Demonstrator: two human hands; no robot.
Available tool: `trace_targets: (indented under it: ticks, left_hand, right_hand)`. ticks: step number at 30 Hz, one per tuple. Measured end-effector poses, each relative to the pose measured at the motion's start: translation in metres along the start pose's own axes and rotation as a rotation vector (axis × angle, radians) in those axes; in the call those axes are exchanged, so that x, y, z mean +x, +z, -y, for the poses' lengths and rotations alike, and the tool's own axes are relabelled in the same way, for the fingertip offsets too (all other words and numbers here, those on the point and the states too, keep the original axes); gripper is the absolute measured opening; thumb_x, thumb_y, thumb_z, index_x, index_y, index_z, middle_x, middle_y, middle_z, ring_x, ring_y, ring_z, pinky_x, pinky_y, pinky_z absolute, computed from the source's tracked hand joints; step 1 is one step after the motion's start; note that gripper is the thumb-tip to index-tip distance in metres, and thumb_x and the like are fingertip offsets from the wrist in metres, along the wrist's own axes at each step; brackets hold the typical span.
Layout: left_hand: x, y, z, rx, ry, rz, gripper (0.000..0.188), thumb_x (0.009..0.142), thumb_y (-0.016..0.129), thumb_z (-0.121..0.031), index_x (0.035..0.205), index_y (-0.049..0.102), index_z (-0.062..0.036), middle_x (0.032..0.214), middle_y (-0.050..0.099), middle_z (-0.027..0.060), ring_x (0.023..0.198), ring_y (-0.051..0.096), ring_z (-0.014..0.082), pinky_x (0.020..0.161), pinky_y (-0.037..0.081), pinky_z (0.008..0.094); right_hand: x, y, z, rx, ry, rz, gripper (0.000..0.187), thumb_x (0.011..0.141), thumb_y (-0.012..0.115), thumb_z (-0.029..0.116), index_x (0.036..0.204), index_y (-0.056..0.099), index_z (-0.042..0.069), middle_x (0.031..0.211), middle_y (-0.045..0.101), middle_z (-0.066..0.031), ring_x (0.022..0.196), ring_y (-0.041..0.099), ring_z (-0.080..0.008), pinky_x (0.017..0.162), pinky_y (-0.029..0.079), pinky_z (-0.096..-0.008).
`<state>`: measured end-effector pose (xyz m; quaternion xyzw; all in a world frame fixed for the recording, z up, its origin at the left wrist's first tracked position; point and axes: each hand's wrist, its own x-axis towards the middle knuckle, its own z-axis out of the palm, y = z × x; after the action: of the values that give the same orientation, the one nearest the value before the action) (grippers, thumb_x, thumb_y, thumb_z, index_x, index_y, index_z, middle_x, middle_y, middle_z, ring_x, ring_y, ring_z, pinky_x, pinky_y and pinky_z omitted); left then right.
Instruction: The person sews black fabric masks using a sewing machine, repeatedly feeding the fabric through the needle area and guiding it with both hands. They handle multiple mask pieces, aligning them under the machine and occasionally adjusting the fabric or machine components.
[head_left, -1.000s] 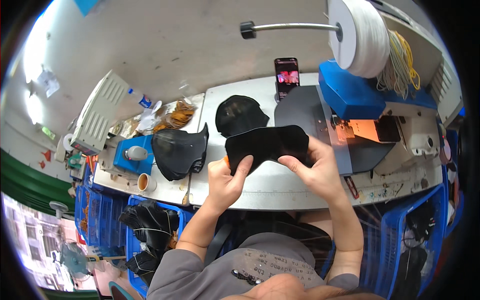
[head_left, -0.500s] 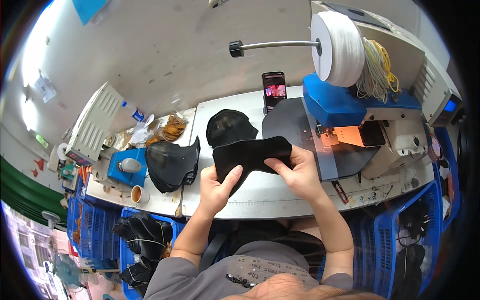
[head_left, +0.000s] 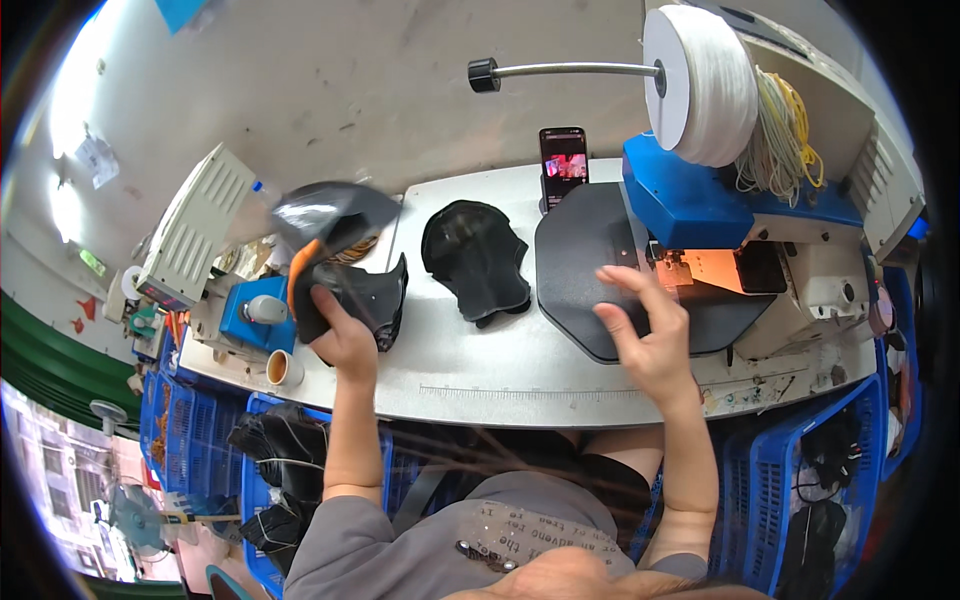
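My left hand (head_left: 348, 348) is closed on a black, shaped fabric piece (head_left: 335, 212). The piece is raised and blurred by motion, with a glossy face and an orange strip along one edge. Under and beside it lies a stack of similar black pieces (head_left: 385, 300), partly hidden. My right hand (head_left: 655, 345) hovers over the dark machine plate (head_left: 578, 255), thumb and fingers apart, holding nothing. Between the hands, more black shaped pieces (head_left: 476, 258) lie on the white tabletop (head_left: 470, 370).
A blue sewing machine (head_left: 680, 195) with a lit needle area stands at right, under a white tape spool (head_left: 700, 85). A phone (head_left: 564, 165) leans behind. At left are a paper cup (head_left: 285, 369) and a second blue machine (head_left: 252, 312). Blue crates (head_left: 735, 510) flank my legs.
The black piece I held in both hands now lies with the one at the table's middle. My left hand has moved left and lifted another piece; my right hand has let go.
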<state>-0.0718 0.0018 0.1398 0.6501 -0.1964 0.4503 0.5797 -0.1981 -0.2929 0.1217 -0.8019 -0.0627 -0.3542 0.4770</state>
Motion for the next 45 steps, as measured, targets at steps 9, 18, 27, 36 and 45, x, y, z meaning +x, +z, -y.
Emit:
trace_targets:
  ticks: [9,18,27,36,45]
  left_hand:
    - [-0.059,-0.047,0.087,0.886,0.120,0.601,0.055,0.086,0.072,-0.027,0.132,0.057,-0.0022,0.140,0.051,0.0226,0.139,0.035,0.0445,0.113,0.028,0.0532]
    - [-0.124,0.058,0.098,0.657,0.278,1.170,0.038,0.084,0.072,-0.019,0.119,0.068,-0.0055,0.134,0.059,0.0147,0.133,0.048,0.0346,0.109,0.040,0.0418]
    - [-0.085,0.087,0.059,0.387,0.073,0.554,0.011,0.083,0.076,-0.014,0.086,0.075,-0.0036,0.069,0.069,0.0119,0.057,0.064,0.0256,0.055,0.049,0.0333]
    - [-0.093,0.128,-0.074,0.067,0.375,0.870,0.013,0.072,0.078,-0.011,0.084,0.075,-0.0059,0.087,0.073,0.0060,0.068,0.065,0.0230,0.069,0.056,0.0350]
    - [-0.068,0.145,-0.071,-0.084,0.345,1.471,0.031,0.087,0.064,-0.004,0.118,0.065,-0.0007,0.129,0.057,0.0182,0.113,0.054,0.0358,0.096,0.045,0.0462]
  right_hand:
    - [-0.023,-0.027,-0.017,-0.051,0.121,0.049,0.030,0.086,0.074,0.011,0.113,0.067,0.002,0.092,0.075,-0.0109,0.090,0.070,-0.0263,0.083,0.052,-0.0358]
    - [-0.020,-0.025,-0.014,-0.052,0.123,0.047,0.019,0.083,0.076,0.010,0.101,0.072,0.004,0.092,0.074,-0.0100,0.088,0.070,-0.0272,0.082,0.053,-0.0358]
    - [-0.023,-0.023,-0.014,-0.157,0.032,0.047,0.011,0.083,0.076,0.012,0.091,0.074,0.006,0.090,0.075,-0.0087,0.084,0.071,-0.0278,0.085,0.054,-0.0384]
    - [-0.022,-0.015,0.004,-0.375,0.125,-0.031,0.014,0.088,0.069,0.015,0.086,0.073,0.001,0.081,0.058,-0.0062,0.083,0.055,-0.0244,0.085,0.038,-0.0389]
    - [-0.028,-0.027,-0.013,-0.559,0.255,-0.133,0.006,0.079,0.073,0.008,0.084,0.070,0.006,0.079,0.061,-0.0024,0.080,0.056,-0.0228,0.081,0.038,-0.0385]
